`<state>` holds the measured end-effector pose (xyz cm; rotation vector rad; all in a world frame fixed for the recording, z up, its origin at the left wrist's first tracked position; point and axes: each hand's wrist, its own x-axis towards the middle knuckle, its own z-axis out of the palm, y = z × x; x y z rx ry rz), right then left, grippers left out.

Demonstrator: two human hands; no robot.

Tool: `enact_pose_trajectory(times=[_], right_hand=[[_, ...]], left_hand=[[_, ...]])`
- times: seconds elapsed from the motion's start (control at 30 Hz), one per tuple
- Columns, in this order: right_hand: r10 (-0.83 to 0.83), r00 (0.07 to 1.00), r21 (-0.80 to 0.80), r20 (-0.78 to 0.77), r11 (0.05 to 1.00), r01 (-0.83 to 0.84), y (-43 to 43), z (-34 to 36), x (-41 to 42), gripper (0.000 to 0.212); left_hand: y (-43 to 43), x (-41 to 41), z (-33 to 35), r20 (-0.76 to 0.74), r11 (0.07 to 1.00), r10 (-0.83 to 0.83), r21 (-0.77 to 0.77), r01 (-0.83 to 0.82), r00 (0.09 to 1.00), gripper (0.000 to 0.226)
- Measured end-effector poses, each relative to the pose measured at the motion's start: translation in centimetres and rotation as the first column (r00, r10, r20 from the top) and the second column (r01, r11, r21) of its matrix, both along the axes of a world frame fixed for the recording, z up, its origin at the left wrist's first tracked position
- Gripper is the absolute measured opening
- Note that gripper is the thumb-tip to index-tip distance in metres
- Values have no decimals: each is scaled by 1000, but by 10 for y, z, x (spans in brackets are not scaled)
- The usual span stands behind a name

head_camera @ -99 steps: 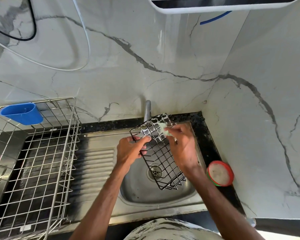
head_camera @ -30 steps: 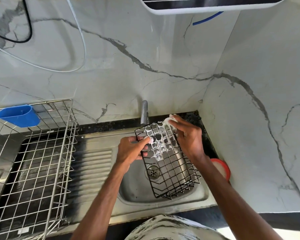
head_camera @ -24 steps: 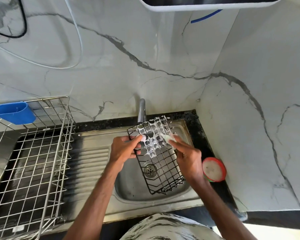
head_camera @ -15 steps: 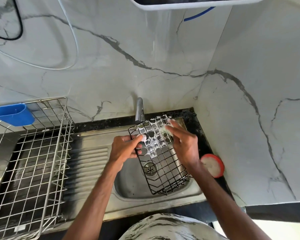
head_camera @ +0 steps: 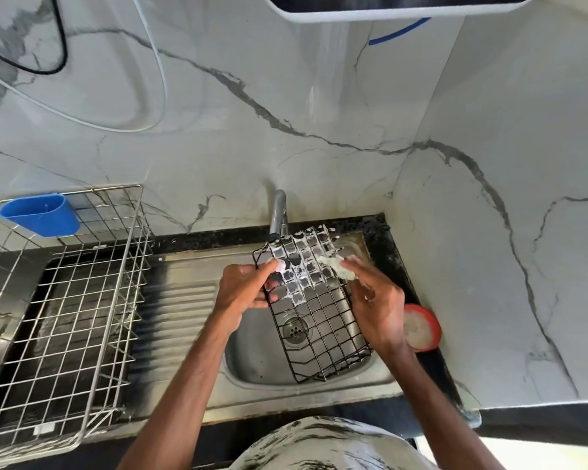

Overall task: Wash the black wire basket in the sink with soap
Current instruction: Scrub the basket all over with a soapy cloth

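A black wire basket [head_camera: 323, 325] stands tilted in the steel sink [head_camera: 252, 364], its lower end in the bowl and its upper end under the tap [head_camera: 278, 213]. White soap foam coats its upper grid. My left hand [head_camera: 243, 288] grips the basket's upper left rim. My right hand [head_camera: 375, 301] presses a pale soapy scrub pad [head_camera: 335, 264] against the basket's upper right side. The drain [head_camera: 295, 329] shows through the wires.
A round red-rimmed soap tub [head_camera: 421, 327] sits on the black counter right of the sink, close to the side wall. A large steel dish rack [head_camera: 58, 310] with a blue cup holder [head_camera: 39, 213] stands on the left. A white appliance [head_camera: 398, 5] hangs overhead.
My right hand has rubbed the pad back and forth over the basket's upper part, and foam has spread across the grid. My left hand has kept its grip on the rim.
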<state>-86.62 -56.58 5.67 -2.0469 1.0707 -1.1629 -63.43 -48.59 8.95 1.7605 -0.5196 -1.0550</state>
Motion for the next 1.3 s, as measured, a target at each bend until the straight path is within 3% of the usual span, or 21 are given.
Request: enact_pose_trajectory(times=[0.17,0.37,0.53,0.67,0.73,0.8,0.97,1.1,1.17,1.3], right_hand=[[45,999,256,-20,966,-39,-16,25,5,40],[193,981,484,15,857,-176,-37,37,8,41],[187,978,535,93,819,-207,-37,45,20,41],[140,987,511,83,844,-163,-40,49,26,40],[132,988,506,82,848,-155,-40,49,28,39],[130,989,496,70,856,-147,-39,47,29,40],[120,992,497,50,858,-129,-46,45,26,39],[151,988,450,44,879,-154,-49,41,22,40],[160,987,419,21,895,-154,-49,40,21,37],[128,964,79,-232,990,-113,-48,32,19,35]], left_hand=[[-2,-3,7,-29,1000,-2,8,2,1000,28],[5,-4,9,-47,999,38,11,-38,998,27],[5,-7,5,-79,994,108,15,-107,991,31],[2,-13,-6,-114,987,161,26,-159,980,64],[1,-14,-10,-116,991,136,27,-133,984,94],[1,-12,-15,-113,997,79,28,-76,990,103],[6,-8,-19,-130,999,-47,-10,46,990,73],[4,-9,-19,-119,1000,-14,-4,13,993,37],[4,-13,-19,-91,999,35,4,-35,995,31],[6,-21,-20,-120,996,89,34,-86,989,33]])
